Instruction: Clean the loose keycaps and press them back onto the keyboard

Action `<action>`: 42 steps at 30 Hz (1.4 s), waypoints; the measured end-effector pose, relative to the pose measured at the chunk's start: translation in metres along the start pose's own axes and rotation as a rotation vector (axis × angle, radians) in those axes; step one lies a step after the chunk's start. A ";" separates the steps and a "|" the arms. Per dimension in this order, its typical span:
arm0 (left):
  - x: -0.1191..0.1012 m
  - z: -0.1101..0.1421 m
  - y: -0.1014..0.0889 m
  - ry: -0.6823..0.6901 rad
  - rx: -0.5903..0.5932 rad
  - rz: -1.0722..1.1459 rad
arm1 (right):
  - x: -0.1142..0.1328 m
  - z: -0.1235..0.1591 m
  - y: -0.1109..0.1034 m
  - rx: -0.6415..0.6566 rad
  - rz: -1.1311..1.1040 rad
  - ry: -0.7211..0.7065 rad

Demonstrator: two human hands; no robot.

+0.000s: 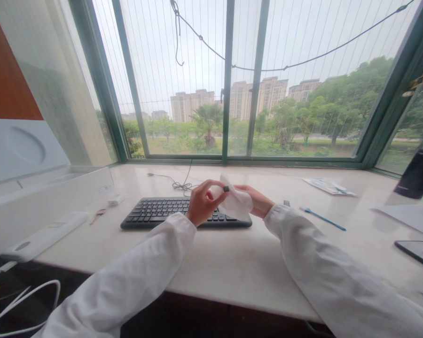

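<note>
Between the thumb and index finger of my left hand point(205, 201) is a small black keycap point(226, 188). My right hand point(256, 199) grips a thin white wipe point(237, 204), which hangs down beside the keycap and hides part of the right fingers. Both hands are close together, raised above the black keyboard point(154, 212). The keyboard lies flat on the pale tabletop point(229, 263), its right part covered by the hands and the wipe.
Behind the keyboard lies a coiled cable point(185, 185). On the left are a key point(97, 216), a white adapter point(116, 200) and a power strip point(52, 234). To the right lie a blue stick point(324, 219), a packet point(328, 186), a phone point(419, 252) and a dark bottle point(418, 173).
</note>
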State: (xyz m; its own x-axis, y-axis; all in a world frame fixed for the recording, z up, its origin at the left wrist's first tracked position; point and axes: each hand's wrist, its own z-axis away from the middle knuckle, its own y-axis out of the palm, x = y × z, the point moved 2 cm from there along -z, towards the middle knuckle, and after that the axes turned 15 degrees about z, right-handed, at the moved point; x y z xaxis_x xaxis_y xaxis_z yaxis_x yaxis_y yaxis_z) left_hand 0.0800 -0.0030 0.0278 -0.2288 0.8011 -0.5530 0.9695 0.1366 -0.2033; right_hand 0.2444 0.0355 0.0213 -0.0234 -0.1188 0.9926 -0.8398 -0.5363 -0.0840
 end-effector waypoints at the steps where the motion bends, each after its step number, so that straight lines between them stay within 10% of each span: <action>1: 0.001 -0.001 0.000 0.012 -0.005 0.003 | -0.001 0.000 0.001 0.020 -0.004 -0.010; 19: 0.002 -0.007 -0.009 0.116 0.043 -0.125 | 0.020 0.009 -0.015 -0.160 0.393 -0.050; 28: 0.009 -0.018 -0.019 0.048 0.147 -0.174 | 0.033 0.035 -0.037 0.522 0.822 0.211; 35: 0.033 -0.015 -0.016 -0.080 0.293 -0.212 | 0.009 0.004 -0.025 -0.066 0.932 0.022; 42: 0.044 -0.009 -0.013 -0.242 0.488 -0.190 | -0.020 -0.009 -0.006 -0.191 1.115 -0.023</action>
State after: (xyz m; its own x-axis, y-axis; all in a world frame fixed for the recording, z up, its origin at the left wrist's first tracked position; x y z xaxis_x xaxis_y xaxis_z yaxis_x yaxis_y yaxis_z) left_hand 0.0578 0.0357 0.0130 -0.4642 0.6250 -0.6276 0.7698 -0.0657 -0.6349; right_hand 0.2455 0.0488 0.0031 -0.8025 -0.4677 0.3705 -0.4261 0.0145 -0.9045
